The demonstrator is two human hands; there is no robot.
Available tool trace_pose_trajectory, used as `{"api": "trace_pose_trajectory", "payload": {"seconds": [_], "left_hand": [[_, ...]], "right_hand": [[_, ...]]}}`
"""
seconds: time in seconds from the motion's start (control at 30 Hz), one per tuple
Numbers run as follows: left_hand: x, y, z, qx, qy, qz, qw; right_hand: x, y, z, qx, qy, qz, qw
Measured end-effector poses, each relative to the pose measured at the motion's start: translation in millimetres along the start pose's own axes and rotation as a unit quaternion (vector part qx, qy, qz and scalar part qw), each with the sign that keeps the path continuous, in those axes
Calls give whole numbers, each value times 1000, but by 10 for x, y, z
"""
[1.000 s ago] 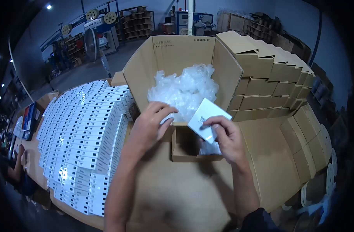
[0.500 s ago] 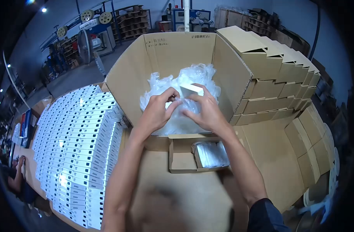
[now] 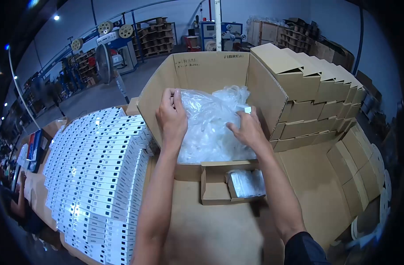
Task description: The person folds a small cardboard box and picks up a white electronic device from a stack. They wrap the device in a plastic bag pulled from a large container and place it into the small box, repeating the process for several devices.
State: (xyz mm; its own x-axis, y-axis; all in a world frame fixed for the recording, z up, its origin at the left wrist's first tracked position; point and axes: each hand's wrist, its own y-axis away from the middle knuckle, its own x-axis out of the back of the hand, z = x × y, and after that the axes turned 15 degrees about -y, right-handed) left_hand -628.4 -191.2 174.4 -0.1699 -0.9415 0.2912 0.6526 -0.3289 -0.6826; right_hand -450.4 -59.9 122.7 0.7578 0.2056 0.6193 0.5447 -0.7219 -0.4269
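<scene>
My left hand [image 3: 173, 115] is closed on the upper left part of a clear plastic bag [image 3: 197, 100], over the large cardboard box [image 3: 211, 70]. Farther right, my right hand [image 3: 249, 131] grips a small white item [image 3: 243, 108] between thumb and fingers. Crumpled clear plastic [image 3: 219, 137] fills the large box below both hands. In front of that box stands a small open carton [image 3: 216, 192]. Its right part holds plastic-wrapped items [image 3: 247, 183].
Stacked white boxes [image 3: 96, 168] with dark squares stand at the left. Folded cardboard boxes [image 3: 308, 84] are piled at the right, beside an open cardboard tray [image 3: 308, 185]. Another person's arm [image 3: 20, 198] shows at the far left edge.
My hands have moved apart. My left hand has drawn the clear plastic to the left, and my right hand has shifted right with the white item. The view has shifted slightly.
</scene>
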Motion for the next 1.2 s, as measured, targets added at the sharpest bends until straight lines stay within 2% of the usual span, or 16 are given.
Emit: {"api": "trace_pose_trajectory", "payload": {"seconds": [0.03,0.1,0.17,0.23,0.3,0.4,0.53,0.63,0.67,0.77,0.87,0.9,1.0,1.03,1.13,1.2], "left_hand": [[26,2,-21,-40,-11,19,999],[141,66,13,0,17,16,1000],[307,170,81,19,94,5,995],[427,302,128,-7,94,30,995],[603,510,227,-8,95,19,995],[818,873,399,5,201,-4,980],[1157,1535,471,81,280,-61,955],[1451,2166,611,121,263,-173,941],[1518,2342,665,141,252,-215,933],[1577,2792,731,249,351,-164,888],[1646,3049,734,261,283,-128,914],[1671,3117,706,267,252,-125,922],[1767,3236,620,273,192,-123,934],[1815,3234,581,272,196,-119,934],[1891,3353,557,273,177,-115,938],[1939,3484,530,249,146,-120,950]], "right_hand": [[80,40,-164,-25,-12,-3,1000],[241,47,-333,-60,-73,-28,995],[386,124,-349,11,-114,-3,993],[555,285,-508,101,-163,26,981],[671,562,-764,105,-218,-5,970],[607,1052,-1025,88,-305,-12,948],[535,1672,-1060,58,-364,25,929],[497,2079,-1095,63,-349,75,932],[495,2192,-1092,43,-340,65,937],[505,2555,-1078,-31,-326,15,945],[372,2995,-997,60,-404,-26,912],[319,3178,-953,-17,-440,-92,893],[324,3556,-968,-138,-464,-91,870],[362,3639,-911,-157,-416,-117,888],[248,3859,-852,-89,-505,-60,856],[306,3921,-824,-121,-448,-61,884]]}}
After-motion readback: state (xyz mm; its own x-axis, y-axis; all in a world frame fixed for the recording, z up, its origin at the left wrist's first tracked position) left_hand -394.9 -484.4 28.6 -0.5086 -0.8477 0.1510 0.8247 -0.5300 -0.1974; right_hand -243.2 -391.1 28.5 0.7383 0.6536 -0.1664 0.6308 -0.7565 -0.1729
